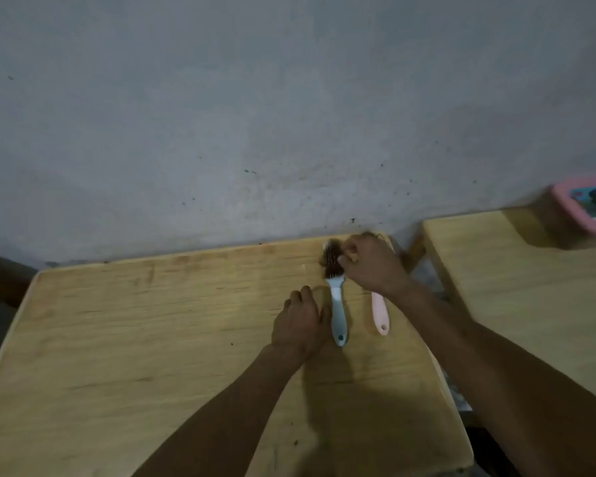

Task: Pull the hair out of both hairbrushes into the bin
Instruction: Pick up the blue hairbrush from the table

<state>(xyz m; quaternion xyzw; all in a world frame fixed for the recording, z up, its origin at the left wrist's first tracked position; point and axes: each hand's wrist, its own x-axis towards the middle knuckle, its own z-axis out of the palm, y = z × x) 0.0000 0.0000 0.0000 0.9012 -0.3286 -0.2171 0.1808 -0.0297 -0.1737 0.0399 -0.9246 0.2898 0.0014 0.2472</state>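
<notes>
A blue hairbrush [338,311] lies on the wooden table [152,321], handle toward me, its bristle head clogged with brown hair [329,261]. My right hand [372,263] is over the head, fingers pinched on the hair. My left hand [301,320] rests against the left side of the blue handle, thumb touching it. A pink hairbrush [380,315] lies just to the right, its head hidden under my right wrist. No bin is in view.
A grey wall [289,115] rises right behind the table's far edge. A second wooden table [530,287] stands to the right across a narrow gap, with a pink box [585,204] at its far end.
</notes>
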